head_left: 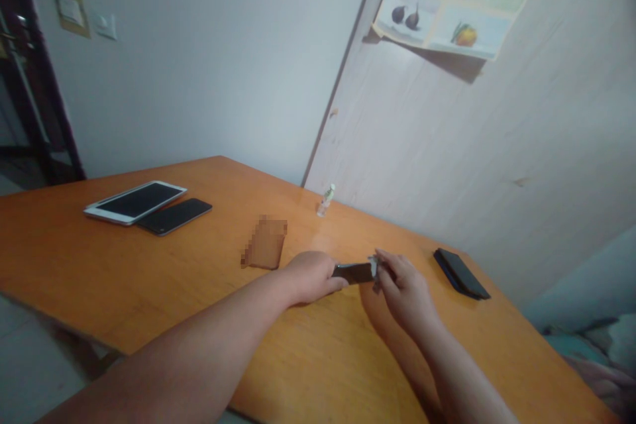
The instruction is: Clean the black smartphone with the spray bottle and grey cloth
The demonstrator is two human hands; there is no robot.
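My left hand is closed around one end of a dark phone, held above the middle of the table. At its other end my right hand pinches a small crumpled grey-white wipe, which touches the phone's edge. Whether it is paper or cloth I cannot tell. Both forearms reach in from the bottom of the view. Beyond the hands stands a small clear bottle with a pale cap and greenish marks. Left of it lies a brown flat item, partly blurred by pixel blocks.
On the orange wooden table, a white tablet lies at the left, overlapping a black phone. A black wallet-like case rests near the right edge. A wall and a wooden panel with a fruit poster rise behind.
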